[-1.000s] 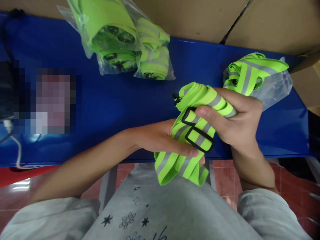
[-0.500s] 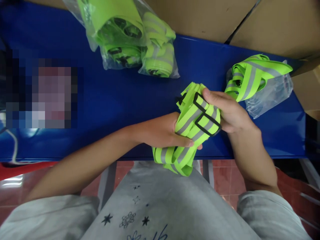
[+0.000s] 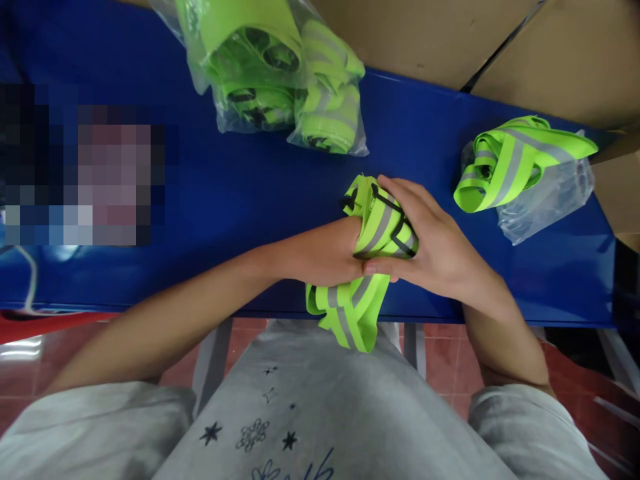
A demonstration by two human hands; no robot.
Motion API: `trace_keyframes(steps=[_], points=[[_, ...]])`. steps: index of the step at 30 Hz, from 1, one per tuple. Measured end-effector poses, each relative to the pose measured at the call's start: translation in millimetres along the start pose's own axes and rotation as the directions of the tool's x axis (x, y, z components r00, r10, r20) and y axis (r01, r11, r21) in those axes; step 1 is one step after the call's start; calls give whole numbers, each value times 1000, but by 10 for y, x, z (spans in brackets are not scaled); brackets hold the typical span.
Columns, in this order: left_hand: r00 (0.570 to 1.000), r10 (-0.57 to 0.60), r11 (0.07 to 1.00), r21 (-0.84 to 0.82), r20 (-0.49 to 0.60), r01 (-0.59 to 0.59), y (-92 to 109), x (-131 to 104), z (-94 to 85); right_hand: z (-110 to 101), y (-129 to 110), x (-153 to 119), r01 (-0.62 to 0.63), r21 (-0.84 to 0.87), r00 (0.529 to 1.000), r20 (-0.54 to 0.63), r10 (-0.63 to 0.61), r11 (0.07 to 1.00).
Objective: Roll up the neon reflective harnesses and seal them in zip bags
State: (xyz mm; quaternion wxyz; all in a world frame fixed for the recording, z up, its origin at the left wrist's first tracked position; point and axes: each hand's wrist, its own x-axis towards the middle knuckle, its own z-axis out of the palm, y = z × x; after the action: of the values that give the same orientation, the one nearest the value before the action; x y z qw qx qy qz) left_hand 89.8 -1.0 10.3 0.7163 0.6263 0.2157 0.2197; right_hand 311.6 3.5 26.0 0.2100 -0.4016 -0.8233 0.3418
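A folded bundle of neon-yellow reflective strap [image 3: 379, 227] with grey stripes and black buckles is between my two hands, over the table's front edge. My left hand [image 3: 335, 257] grips it from the left, its fingers mostly hidden beneath the bundle. Wrapped over the right side is my right hand [image 3: 433, 243], with its fingers across the top by the buckles and its thumb near my left thumb. Loose loops of the strap [image 3: 350, 313] hang below my hands, in front of my shirt.
Clear plastic bags of rolled neon straps [image 3: 255, 73] lie at the back of the blue table [image 3: 240, 193]. To the right, another loose strap [image 3: 515, 163] rests on a clear plastic bag [image 3: 550, 193]. Cardboard boxes [image 3: 400, 33] stand behind. A pixelated patch covers the left side.
My right hand has closed farther over the bundle, its thumb coming down toward my left hand. The bundle has shifted slightly left and its buckles are now partly covered.
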Motion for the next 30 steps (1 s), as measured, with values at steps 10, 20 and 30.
trace_keyframes(steps=[10, 20, 30], points=[[987, 159, 864, 486, -25, -127, -28, -43, 31, 39, -32, 7, 28, 121, 995, 92, -39, 992], [910, -403, 853, -403, -102, 333, -1, 53, 102, 159, -68, 40, -28, 28, 993, -110, 31, 999], [965, -175, 915, -395, -194, 86, -65, 52, 200, -88, 70, 65, -48, -51, 856, -518, 15, 998]])
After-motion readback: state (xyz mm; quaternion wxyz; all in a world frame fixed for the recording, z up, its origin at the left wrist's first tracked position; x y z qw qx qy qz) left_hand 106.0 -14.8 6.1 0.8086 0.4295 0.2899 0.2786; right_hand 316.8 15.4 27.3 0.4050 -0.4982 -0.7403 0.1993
